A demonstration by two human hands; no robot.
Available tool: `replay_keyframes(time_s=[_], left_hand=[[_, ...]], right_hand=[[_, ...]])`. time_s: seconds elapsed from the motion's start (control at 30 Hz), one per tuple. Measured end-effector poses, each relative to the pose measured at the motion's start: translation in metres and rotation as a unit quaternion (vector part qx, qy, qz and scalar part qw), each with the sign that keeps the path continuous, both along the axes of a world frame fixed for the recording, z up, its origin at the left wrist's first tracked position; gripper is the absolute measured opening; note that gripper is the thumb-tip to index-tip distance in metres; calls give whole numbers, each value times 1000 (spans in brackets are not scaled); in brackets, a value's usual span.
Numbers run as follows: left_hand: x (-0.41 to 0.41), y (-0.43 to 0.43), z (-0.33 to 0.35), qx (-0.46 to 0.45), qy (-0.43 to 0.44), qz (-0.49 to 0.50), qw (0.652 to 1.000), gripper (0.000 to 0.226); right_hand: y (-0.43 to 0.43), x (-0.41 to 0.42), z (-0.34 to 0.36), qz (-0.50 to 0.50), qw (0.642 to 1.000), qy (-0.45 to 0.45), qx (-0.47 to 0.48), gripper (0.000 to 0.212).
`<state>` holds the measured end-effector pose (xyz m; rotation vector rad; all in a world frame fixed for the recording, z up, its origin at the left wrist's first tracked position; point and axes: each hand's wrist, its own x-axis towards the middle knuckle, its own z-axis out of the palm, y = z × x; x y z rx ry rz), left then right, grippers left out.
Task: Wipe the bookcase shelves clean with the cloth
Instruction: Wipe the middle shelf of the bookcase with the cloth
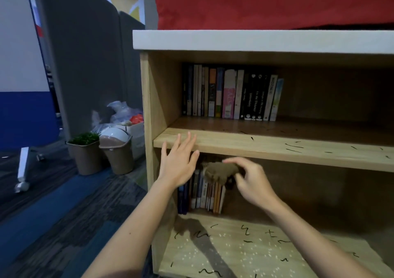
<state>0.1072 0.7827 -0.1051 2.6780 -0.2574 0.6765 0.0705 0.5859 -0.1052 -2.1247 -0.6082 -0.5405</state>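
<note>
Bookcase [147,98]: light wood-grain panels, square-edged, thick white slab on top. Red fabric [266,2] hangs behind and above it. Grey felt partition [85,54] with rounded corners stands to the left, on striped blue-grey carpet [53,224].

Middle shelf [266,149]: flat board with short black scribble marks on its front lip and top. Bottom shelf [245,250]: same wood, black squiggles plus scattered white specks.

Upper books [232,94]: upright row at the back left of the middle shelf. Lower books [204,194]: shorter upright row at the back left of the bottom compartment.

Two tapered beige plastic tubs stand beside the bookcase: a plant pot [85,152] and a bin [117,154] with a domed lid.

My left hand [177,164]: fingers straight and spread, holding nothing, tips over the middle shelf's front edge. Can't tell if they touch it.

My right hand [253,181]: fingers curled, pinching the cloth [221,171]. The cloth is a brown, fuzzy, bunched wad, held just under the middle shelf in front of the lower books.
</note>
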Motion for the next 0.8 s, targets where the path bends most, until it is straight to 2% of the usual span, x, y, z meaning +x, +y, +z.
replay_keyframes(time_s=[0.07, 0.13, 0.2, 0.27, 0.3, 0.37, 0.4, 0.5, 0.57, 0.6, 0.67, 0.73, 0.8], left_hand=[[-4, 7, 8, -113, -13, -40, 993, 49], [-6, 19, 15, -240, -71, -42, 967, 45], [-9, 29, 22, -349, -108, -32, 930, 44], [-10, 37, 27, -421, -103, -26, 901, 46], [-11, 40, 28, -428, -94, -22, 899, 47], [-10, 42, 27, -415, -79, -20, 906, 50], [-8, 37, 25, -411, -72, -21, 909, 50], [-3, 31, 21, -393, -79, -10, 916, 48], [1, 24, 17, -322, -83, 21, 943, 43], [3, 19, 14, -262, -81, 43, 961, 42], [5, 2, 8, -157, -66, 54, 984, 43], [6, -21, 3, -104, -61, 28, 992, 46], [8, -38, 1, -95, -71, 12, 993, 46]], right_hand=[[6, -3, 25, -7, 996, -60, 70, 40], [21, 4, 57, -33, 985, -139, 98, 37], [45, 30, 81, -54, 985, -160, 36, 34], [75, 58, 85, -44, 991, -98, -77, 33], [89, 68, 80, -24, 989, -52, -137, 34], [107, 77, 66, 13, 971, 13, -240, 39], [106, 78, 62, 16, 964, 15, -266, 40], [87, 58, 64, 41, 959, -28, -280, 41], [56, 42, 64, 49, 951, -50, -302, 39], [38, 34, 63, 49, 955, -47, -289, 39], [5, 18, 58, 25, 983, -29, -179, 40], [-20, 7, 49, -58, 992, -65, -86, 41], [-28, 0, 45, -99, 980, -66, -160, 42]])
